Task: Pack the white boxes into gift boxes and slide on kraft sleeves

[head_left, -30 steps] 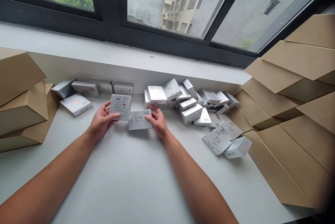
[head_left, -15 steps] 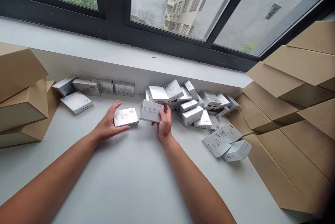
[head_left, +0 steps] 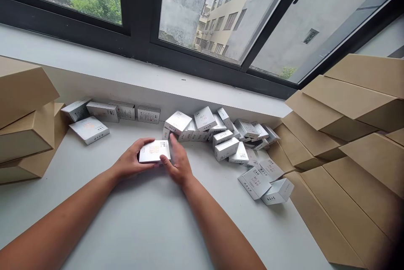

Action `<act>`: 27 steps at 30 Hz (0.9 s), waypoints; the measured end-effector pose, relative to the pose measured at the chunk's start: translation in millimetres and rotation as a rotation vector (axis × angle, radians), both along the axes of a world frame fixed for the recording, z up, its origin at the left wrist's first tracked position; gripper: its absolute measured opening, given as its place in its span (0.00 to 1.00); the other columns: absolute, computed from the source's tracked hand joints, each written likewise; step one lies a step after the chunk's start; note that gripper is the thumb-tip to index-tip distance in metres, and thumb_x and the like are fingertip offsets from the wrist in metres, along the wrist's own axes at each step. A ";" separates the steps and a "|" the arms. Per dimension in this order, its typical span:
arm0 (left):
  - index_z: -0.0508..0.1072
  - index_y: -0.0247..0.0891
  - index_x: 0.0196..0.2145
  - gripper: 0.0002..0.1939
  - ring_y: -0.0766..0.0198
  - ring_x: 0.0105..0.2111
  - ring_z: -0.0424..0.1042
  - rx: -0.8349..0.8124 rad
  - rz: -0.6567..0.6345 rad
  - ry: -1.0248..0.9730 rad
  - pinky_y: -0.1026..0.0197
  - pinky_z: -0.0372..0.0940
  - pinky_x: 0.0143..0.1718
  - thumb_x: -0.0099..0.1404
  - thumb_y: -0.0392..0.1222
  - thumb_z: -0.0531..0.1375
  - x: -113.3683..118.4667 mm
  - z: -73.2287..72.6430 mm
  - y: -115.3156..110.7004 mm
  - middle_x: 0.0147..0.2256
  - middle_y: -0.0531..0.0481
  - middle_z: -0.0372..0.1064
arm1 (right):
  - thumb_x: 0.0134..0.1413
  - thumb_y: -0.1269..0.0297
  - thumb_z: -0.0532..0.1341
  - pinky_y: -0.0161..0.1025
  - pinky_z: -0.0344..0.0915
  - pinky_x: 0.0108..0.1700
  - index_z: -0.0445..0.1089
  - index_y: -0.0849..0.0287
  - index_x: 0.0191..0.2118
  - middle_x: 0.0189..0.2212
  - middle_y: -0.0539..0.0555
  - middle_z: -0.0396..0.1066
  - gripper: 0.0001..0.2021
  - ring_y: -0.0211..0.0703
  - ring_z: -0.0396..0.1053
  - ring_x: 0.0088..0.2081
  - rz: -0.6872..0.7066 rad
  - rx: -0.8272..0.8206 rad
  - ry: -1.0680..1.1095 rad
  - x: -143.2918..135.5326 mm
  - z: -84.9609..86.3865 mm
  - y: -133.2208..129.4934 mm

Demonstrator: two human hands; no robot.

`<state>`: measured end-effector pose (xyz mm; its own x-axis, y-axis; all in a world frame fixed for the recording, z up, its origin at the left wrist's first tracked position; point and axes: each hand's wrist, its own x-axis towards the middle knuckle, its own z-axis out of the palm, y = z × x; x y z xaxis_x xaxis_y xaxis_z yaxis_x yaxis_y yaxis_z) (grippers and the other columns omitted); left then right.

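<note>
Between my two hands, just above the middle of the white table, is a flat silver-white box [head_left: 154, 151] with orange print on its top. My left hand [head_left: 134, 158] is wrapped round the box's left end, thumb along the far edge and fingers along the near edge. At the right end my right hand [head_left: 178, 160] has its thumb on the box's near right corner, its fingers pointing up beside it. Whether a second box lies beneath is hidden. Another silver box [head_left: 178, 122] leans on the row right behind my right hand.
Silver boxes [head_left: 226, 148] lie in a loose pile to the right. Several more [head_left: 89, 129] stand or lie at the back left. Brown cartons [head_left: 344, 194] are stacked on the right, others [head_left: 27, 135] on the left. A window ledge [head_left: 151, 74] runs behind.
My right hand has moved left to the box at my left hand, which has closed round it. The box my right hand held is no longer plainly visible in it. The view has shifted slightly.
</note>
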<state>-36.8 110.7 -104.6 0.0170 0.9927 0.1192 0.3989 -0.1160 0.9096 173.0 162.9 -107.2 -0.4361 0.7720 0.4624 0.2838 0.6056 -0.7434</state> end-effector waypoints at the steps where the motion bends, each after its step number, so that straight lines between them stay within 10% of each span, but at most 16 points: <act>1: 0.63 0.44 0.60 0.42 0.44 0.58 0.67 -0.001 0.004 -0.024 0.41 0.64 0.59 0.51 0.53 0.72 0.2 1.3 0.4 0.58 0.41 0.64 | 0.63 0.53 0.59 0.57 0.55 0.65 0.57 0.51 0.68 0.64 0.59 0.63 0.29 0.57 0.61 0.64 -0.089 0.069 0.035 1.1 1.9 0.1; 7: 0.65 0.42 0.59 0.45 0.45 0.56 0.69 -0.004 -0.038 -0.132 0.41 0.64 0.59 0.44 0.47 0.75 -4.3 3.2 0.6 0.56 0.41 0.68 | 0.59 0.55 0.61 0.58 0.52 0.65 0.72 0.49 0.52 0.57 0.57 0.68 0.17 0.58 0.61 0.62 -0.363 0.387 -0.058 -5.4 42.1 19.1; 13: 0.71 0.42 0.54 0.42 0.43 0.57 0.68 -0.061 -0.151 -0.302 0.43 0.63 0.59 0.41 0.50 0.77 -12.4 4.1 1.1 0.56 0.41 0.68 | 0.44 0.44 0.71 0.66 0.45 0.65 0.68 0.57 0.56 0.60 0.67 0.62 0.35 0.69 0.51 0.66 -0.381 -0.034 -0.473 -51.5 85.6 80.3; 17: 0.77 0.40 0.43 0.31 0.41 0.61 0.63 -0.060 -0.050 -0.556 0.42 0.57 0.63 0.43 0.56 0.76 -16.5 2.6 6.9 0.57 0.39 0.68 | 0.27 0.59 0.79 0.76 0.44 0.58 0.71 0.60 0.44 0.59 0.71 0.58 0.33 0.82 0.45 0.65 -0.388 -0.136 -0.551 -81.9 85.9 99.5; 21: 0.69 0.39 0.54 0.42 0.44 0.64 0.60 -0.049 0.066 -0.694 0.44 0.58 0.63 0.48 0.64 0.72 -22.0 -5.5 16.5 0.61 0.34 0.63 | 0.24 0.76 0.74 0.69 0.52 0.59 0.71 0.54 0.41 0.60 0.62 0.57 0.29 0.71 0.48 0.64 -0.181 -0.121 -0.522 -87.9 85.0 85.1; 27: 0.55 0.41 0.62 0.54 0.45 0.67 0.54 -0.055 0.145 -0.797 0.47 0.57 0.65 0.44 0.55 0.77 -24.3 -14.5 26.1 0.67 0.29 0.50 | 0.29 0.76 0.70 0.42 0.66 0.54 0.75 0.52 0.43 0.48 0.50 0.70 0.27 0.45 0.69 0.49 0.286 -0.191 -0.373 -83.7 76.9 55.2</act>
